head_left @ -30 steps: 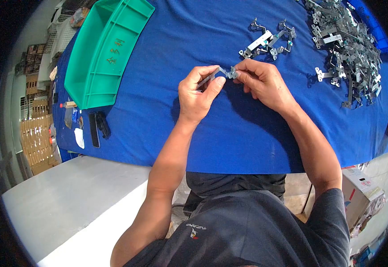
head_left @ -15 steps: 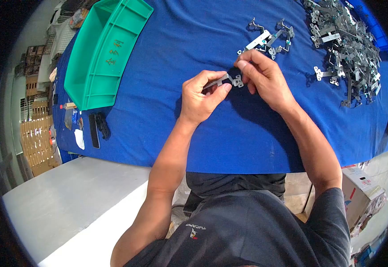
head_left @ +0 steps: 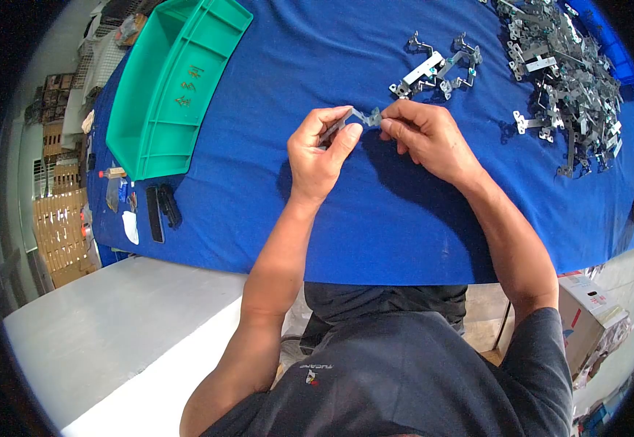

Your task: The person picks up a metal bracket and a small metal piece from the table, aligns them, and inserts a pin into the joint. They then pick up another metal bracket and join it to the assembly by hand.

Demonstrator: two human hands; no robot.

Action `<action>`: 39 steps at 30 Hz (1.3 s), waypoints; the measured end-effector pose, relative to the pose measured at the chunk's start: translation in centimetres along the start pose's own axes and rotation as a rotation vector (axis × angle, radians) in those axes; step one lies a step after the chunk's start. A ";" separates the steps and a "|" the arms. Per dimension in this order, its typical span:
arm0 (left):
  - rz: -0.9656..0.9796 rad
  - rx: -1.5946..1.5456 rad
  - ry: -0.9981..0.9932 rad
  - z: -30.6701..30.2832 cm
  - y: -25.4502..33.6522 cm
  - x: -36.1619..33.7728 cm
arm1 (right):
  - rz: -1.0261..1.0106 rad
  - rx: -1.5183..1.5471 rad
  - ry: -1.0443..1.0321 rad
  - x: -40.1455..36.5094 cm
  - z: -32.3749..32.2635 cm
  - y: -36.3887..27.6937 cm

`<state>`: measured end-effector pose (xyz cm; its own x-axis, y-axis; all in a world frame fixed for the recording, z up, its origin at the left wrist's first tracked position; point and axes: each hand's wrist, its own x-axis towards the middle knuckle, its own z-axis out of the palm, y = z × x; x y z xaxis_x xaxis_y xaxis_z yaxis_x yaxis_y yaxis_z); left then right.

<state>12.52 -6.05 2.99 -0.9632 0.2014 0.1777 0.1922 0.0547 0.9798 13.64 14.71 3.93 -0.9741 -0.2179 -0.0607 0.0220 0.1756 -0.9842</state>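
Observation:
A metal hinge piece (head_left: 357, 115) hangs between my two hands above the blue cloth (head_left: 259, 182). Its left arm is pinched between the thumb and fingers of my left hand (head_left: 318, 156). The thumb and index finger of my right hand (head_left: 430, 138) are closed on its right end. Just beyond my right hand, several similar metal hinges (head_left: 424, 69) lie together on the cloth.
A large pile of metal hinges (head_left: 568, 80) covers the right side, beside a blue bin (head_left: 615, 54). At the left stands a green bin (head_left: 186, 95). Near it lie a black phone-like slab (head_left: 155, 215) and a dark object (head_left: 168, 205).
Both hands have shifted slightly, my left hand down and left. The hinge piece has moved left and now shows more opened out between them.

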 end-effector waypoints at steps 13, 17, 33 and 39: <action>0.016 0.160 -0.101 0.3 0.0 -0.2 | -0.024 0.243 0.008 0.4 -0.1 0.8; 0.001 0.213 -0.163 0.2 0.5 -0.3 | -0.005 0.145 0.043 0.2 -0.2 0.8; 0.019 0.046 0.012 0.0 -0.3 -0.1 | -0.022 -0.036 0.039 0.0 0.2 0.4; 0.008 0.082 -0.012 0.1 -0.3 -0.2 | -0.014 0.033 0.064 0.1 0.2 0.8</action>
<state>12.67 -6.04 2.63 -0.9594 0.2142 0.1837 0.2149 0.1327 0.9676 13.59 14.67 3.07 -0.9867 -0.1584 -0.0368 0.0144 0.1405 -0.9900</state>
